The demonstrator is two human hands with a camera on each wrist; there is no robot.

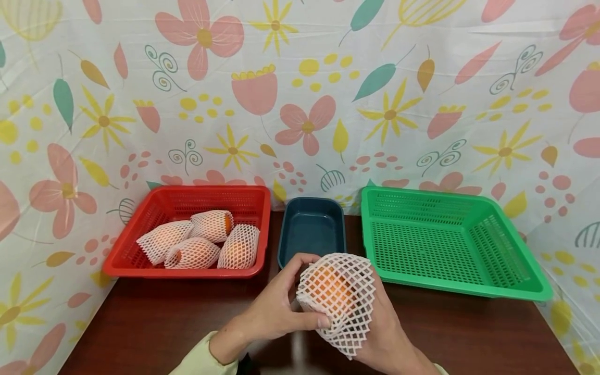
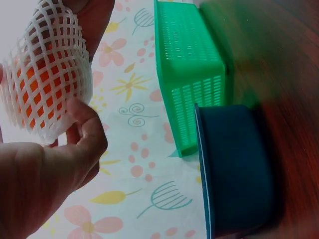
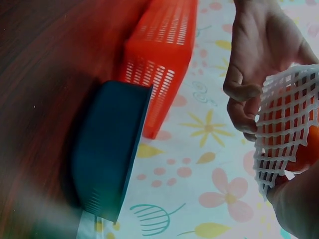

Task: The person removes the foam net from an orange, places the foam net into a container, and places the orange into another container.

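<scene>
An orange fruit [image 1: 329,289] in a white foam net [image 1: 349,333] is held between both hands above the table's front part. The left hand [image 1: 272,307] pinches the net's near left side with its thumb and curls its fingers at the far side. The right hand [image 1: 386,333] grips the netted fruit from the right, its fingers mostly hidden behind the net. In the left wrist view the net [image 2: 47,79] covers the fruit; in the right wrist view part of the bare orange fruit [image 3: 308,149] shows at the net's open end.
A red basket [image 1: 187,273] at the left holds several netted fruits [image 1: 193,253]. A dark blue tray [image 1: 313,229] stands at the middle back, behind the hands. At the right is a green basket [image 1: 422,250]. A flower-patterned sheet [image 1: 304,125] hangs behind them.
</scene>
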